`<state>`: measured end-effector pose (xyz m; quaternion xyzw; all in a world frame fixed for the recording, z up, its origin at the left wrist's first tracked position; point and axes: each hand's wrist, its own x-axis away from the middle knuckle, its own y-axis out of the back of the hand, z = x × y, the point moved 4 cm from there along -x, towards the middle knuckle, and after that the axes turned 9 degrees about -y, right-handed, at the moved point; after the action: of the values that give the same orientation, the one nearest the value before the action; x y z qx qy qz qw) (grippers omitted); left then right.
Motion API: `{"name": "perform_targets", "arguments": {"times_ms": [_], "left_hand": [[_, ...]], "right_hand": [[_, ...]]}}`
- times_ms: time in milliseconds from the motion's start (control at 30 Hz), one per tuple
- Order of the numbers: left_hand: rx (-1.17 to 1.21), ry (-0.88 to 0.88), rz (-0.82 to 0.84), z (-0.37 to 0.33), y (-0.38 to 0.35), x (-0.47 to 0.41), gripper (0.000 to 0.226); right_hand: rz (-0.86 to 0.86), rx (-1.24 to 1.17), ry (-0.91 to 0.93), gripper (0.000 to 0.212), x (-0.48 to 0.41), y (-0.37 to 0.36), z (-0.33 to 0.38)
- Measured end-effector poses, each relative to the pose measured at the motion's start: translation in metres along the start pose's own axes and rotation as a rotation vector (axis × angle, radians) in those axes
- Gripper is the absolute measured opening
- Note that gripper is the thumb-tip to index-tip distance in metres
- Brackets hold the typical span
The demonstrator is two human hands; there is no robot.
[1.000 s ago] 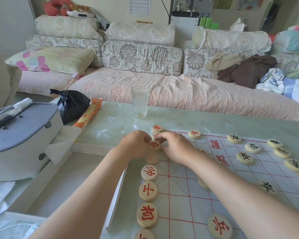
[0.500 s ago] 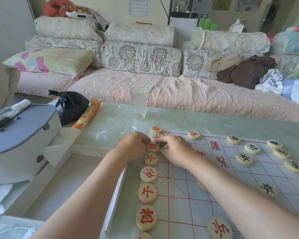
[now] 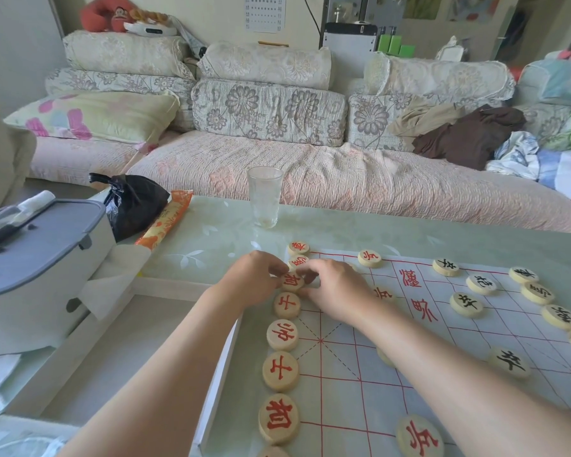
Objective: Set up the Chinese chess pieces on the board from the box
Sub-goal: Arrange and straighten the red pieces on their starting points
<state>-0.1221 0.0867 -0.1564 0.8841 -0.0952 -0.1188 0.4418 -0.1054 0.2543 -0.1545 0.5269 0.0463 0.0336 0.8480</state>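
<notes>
The red piece (image 3: 292, 281) sits between the left hand (image 3: 254, 275) and right hand (image 3: 337, 291); both grips pinch it.

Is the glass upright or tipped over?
Upright: the glass stands on its base on the table, rim up, beyond the board.

Left hand (image 3: 254, 275), right hand (image 3: 337, 291), both pinching red piece (image 3: 292, 281) on board (image 3: 343, 357)

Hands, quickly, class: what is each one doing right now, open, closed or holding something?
Left hand: fingertips pinch a red-lettered piece.
Right hand: pinches the same red-lettered piece from the other side.
</notes>
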Motion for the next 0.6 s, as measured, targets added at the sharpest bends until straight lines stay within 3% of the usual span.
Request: {"name": "perform_targets", "arguments": {"times_ms": [400,500,600], "left_hand": [[0.024,0.004,-0.003,0.001,0.000,-0.001,0.030],[0.022,0.008,-0.031,0.001,0.002,-0.005,0.031],[0.031,0.006,-0.064,-0.002,0.005,-0.013,0.030]], "right_hand": [[0.014,-0.094,-0.016,0.040,-0.004,-0.002,-0.004],[-0.054,-0.185,-0.017,0.034,-0.010,0.007,-0.008],[-0.120,-0.124,-0.032,0.027,-0.024,0.020,-0.011]]}}
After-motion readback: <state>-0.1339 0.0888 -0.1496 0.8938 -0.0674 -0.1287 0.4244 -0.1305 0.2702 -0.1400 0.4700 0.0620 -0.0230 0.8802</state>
